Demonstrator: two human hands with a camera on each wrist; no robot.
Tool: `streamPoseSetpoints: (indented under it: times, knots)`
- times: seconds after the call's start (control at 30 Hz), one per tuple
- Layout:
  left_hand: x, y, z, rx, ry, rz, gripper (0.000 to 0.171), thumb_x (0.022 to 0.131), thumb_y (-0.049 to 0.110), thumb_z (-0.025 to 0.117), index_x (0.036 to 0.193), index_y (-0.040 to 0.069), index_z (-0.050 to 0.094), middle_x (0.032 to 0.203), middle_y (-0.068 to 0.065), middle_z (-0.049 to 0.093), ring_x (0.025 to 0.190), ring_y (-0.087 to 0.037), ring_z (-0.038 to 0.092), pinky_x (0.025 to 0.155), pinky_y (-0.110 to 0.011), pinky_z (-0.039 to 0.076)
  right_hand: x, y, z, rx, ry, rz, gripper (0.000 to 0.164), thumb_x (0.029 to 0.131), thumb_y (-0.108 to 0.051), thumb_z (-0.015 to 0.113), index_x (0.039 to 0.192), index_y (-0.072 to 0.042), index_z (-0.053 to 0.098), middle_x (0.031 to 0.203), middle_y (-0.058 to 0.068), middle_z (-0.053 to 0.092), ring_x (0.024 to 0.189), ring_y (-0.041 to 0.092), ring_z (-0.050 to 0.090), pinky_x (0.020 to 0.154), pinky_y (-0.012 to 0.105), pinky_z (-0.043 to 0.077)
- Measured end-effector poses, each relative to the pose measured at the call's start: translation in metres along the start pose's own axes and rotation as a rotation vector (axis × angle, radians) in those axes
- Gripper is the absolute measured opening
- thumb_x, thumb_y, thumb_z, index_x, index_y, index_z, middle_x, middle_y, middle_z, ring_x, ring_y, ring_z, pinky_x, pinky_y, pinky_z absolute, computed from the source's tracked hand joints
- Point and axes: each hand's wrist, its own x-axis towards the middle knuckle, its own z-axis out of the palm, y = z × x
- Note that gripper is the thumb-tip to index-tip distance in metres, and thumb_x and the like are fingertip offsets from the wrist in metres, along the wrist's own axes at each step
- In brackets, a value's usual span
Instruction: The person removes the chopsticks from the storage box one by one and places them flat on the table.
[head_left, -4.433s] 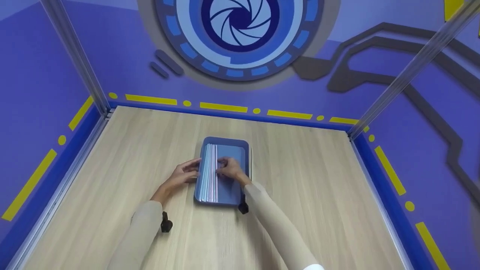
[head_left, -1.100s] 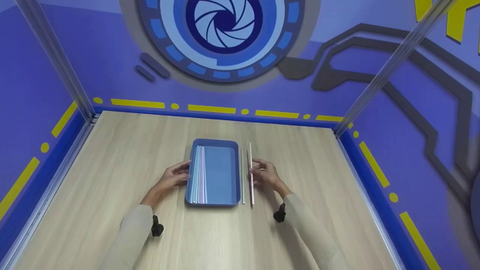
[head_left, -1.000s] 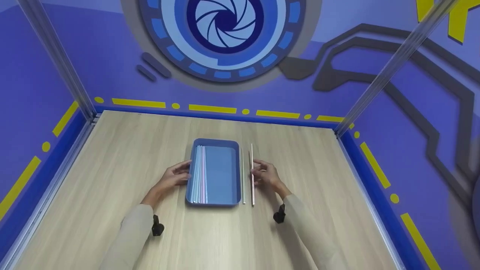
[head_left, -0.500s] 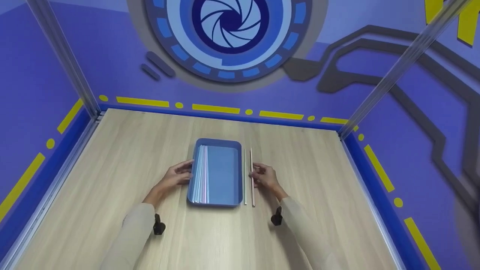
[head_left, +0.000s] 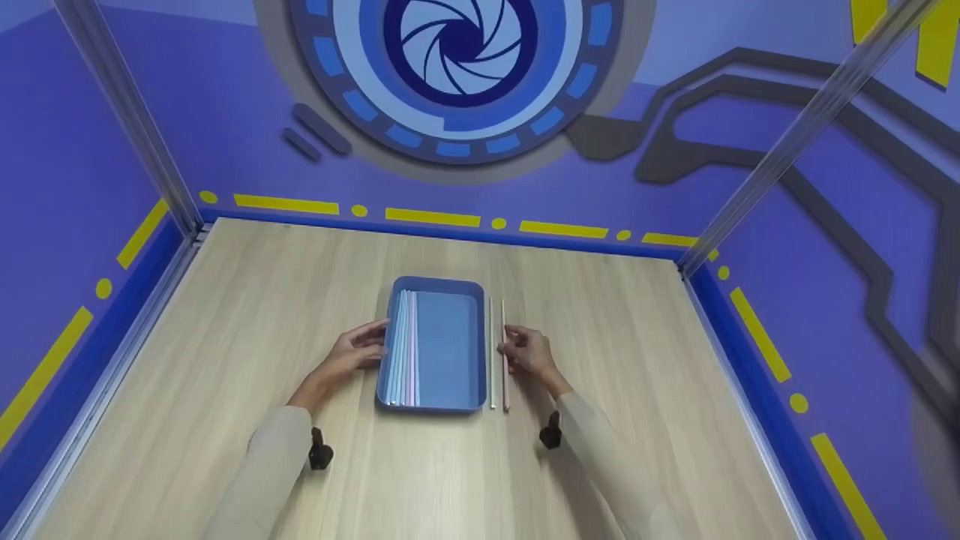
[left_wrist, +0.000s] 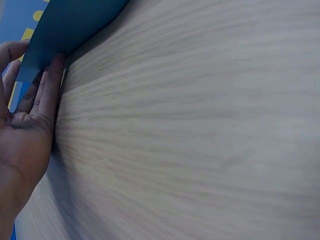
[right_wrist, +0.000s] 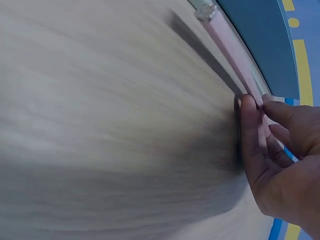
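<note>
My right hand (head_left: pixel 529 351) pinches a thin pink stick (right_wrist: pixel 232 50) between thumb and fingers, just right of the blue tray (head_left: pixel 480 352). In the right wrist view the stick's near end looks whitish, and its shadow falls beside it on the table. Parallel to it, nearer the tray, lies a pale stick (head_left: pixel 492 375). My left hand (head_left: pixel 349 354) has its extended fingers (left_wrist: pixel 50 92) against the outside of the tray's left wall. Inside the tray, several thin sticks (head_left: pixel 405 345) in pale blue, white and pink lie lengthwise along the left side.
The light wooden table (head_left: pixel 315 255) carries the tray near its middle. Blue walls (head_left: pixel 247 120) with yellow marks stand at the back and sides, with metal posts (head_left: pixel 810 135) at the corners.
Since the oldest frame my right hand has moved from inside the tray to its right side with the pink stick, then lowered it slightly beside the pale stick. My left hand stays at the tray.
</note>
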Motion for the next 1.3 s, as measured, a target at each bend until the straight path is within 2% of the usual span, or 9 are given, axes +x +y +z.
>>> streamPoseSetpoints:
  times: [0.2, 0.33, 0.47, 0.6, 0.77, 0.9, 1.0, 1.23, 1.3]
  knots:
    - [0.0, -0.002, 0.0, -0.011, -0.008, 0.011, 0.062, 0.098, -0.001, 0.06, 0.155, -0.002, 0.037, 0.153, -0.032, 0.043, 0.123, -0.025, 0.06, 0.094, -0.024, 0.059, 0.0, 0.001, 0.001, -0.022, -0.001, -0.003, 0.043, 0.091, -0.001, 0.073, 0.133, 0.006, 0.064, 0.089, 0.015, 0.071, 0.066, 0.014, 0.06, 0.05, 0.015, 0.045]
    - [0.0, -0.002, 0.0, -0.012, 0.001, -0.007, 0.062, 0.098, -0.001, 0.06, 0.156, 0.001, 0.038, 0.153, -0.031, 0.044, 0.123, -0.024, 0.061, 0.094, -0.024, 0.06, -0.001, 0.001, 0.002, 0.013, -0.001, 0.015, 0.042, 0.093, -0.004, 0.071, 0.133, 0.005, 0.063, 0.09, 0.017, 0.072, 0.068, 0.017, 0.065, 0.053, 0.019, 0.053]
    - [0.001, -0.001, 0.0, -0.001, 0.016, -0.024, 0.062, 0.097, 0.0, 0.06, 0.156, 0.002, 0.039, 0.153, -0.029, 0.044, 0.123, -0.023, 0.06, 0.094, -0.025, 0.06, -0.003, -0.003, 0.0, 0.079, 0.008, 0.025, 0.039, 0.096, -0.005, 0.066, 0.133, 0.009, 0.061, 0.094, 0.021, 0.073, 0.075, 0.021, 0.072, 0.061, 0.027, 0.062]
    - [0.001, -0.002, 0.0, 0.0, 0.034, -0.041, 0.062, 0.097, -0.001, 0.061, 0.155, 0.003, 0.041, 0.153, -0.027, 0.045, 0.122, -0.023, 0.061, 0.093, -0.025, 0.06, -0.006, -0.011, -0.002, 0.124, -0.015, 0.038, 0.039, 0.098, -0.004, 0.061, 0.133, 0.012, 0.057, 0.098, 0.022, 0.073, 0.079, 0.022, 0.073, 0.065, 0.031, 0.065]
    - [0.0, -0.001, 0.0, 0.001, 0.014, -0.037, 0.062, 0.097, 0.0, 0.061, 0.156, 0.003, 0.04, 0.155, -0.027, 0.044, 0.127, -0.027, 0.059, 0.094, -0.024, 0.059, -0.006, -0.021, -0.007, 0.114, -0.056, 0.069, 0.041, 0.098, -0.005, 0.061, 0.136, 0.007, 0.058, 0.099, 0.018, 0.072, 0.083, 0.026, 0.072, 0.07, 0.037, 0.065]
    - [-0.001, -0.001, 0.001, 0.007, 0.009, -0.034, 0.063, 0.098, 0.001, 0.061, 0.156, 0.005, 0.039, 0.155, -0.025, 0.045, 0.13, -0.03, 0.057, 0.093, -0.024, 0.059, -0.002, -0.028, -0.011, 0.12, -0.073, 0.038, 0.041, 0.095, -0.002, 0.06, 0.135, 0.008, 0.059, 0.097, 0.021, 0.071, 0.084, 0.034, 0.07, 0.073, 0.045, 0.065]
    - [-0.002, 0.0, 0.0, 0.007, 0.01, -0.021, 0.063, 0.098, 0.001, 0.06, 0.156, 0.003, 0.038, 0.154, -0.028, 0.045, 0.131, -0.032, 0.057, 0.095, -0.026, 0.06, 0.001, -0.037, -0.011, 0.129, -0.076, 0.011, 0.039, 0.093, 0.001, 0.059, 0.131, 0.009, 0.061, 0.092, 0.019, 0.07, 0.079, 0.031, 0.069, 0.073, 0.048, 0.065]
    - [-0.001, -0.002, 0.001, -0.007, 0.009, -0.027, 0.063, 0.097, -0.001, 0.06, 0.156, 0.002, 0.039, 0.154, -0.028, 0.045, 0.131, -0.034, 0.056, 0.096, -0.027, 0.059, 0.006, -0.058, -0.011, 0.109, -0.117, -0.049, 0.035, 0.093, 0.005, 0.057, 0.127, 0.01, 0.064, 0.093, 0.023, 0.07, 0.084, 0.036, 0.069, 0.077, 0.05, 0.064]
    - [0.0, -0.003, 0.001, -0.007, 0.007, -0.022, 0.062, 0.097, -0.001, 0.06, 0.156, 0.002, 0.039, 0.154, -0.028, 0.045, 0.133, -0.037, 0.055, 0.096, -0.026, 0.059, 0.008, -0.063, -0.01, 0.102, -0.144, -0.059, 0.034, 0.093, 0.005, 0.057, 0.126, 0.01, 0.064, 0.095, 0.022, 0.07, 0.083, 0.032, 0.069, 0.077, 0.049, 0.064]
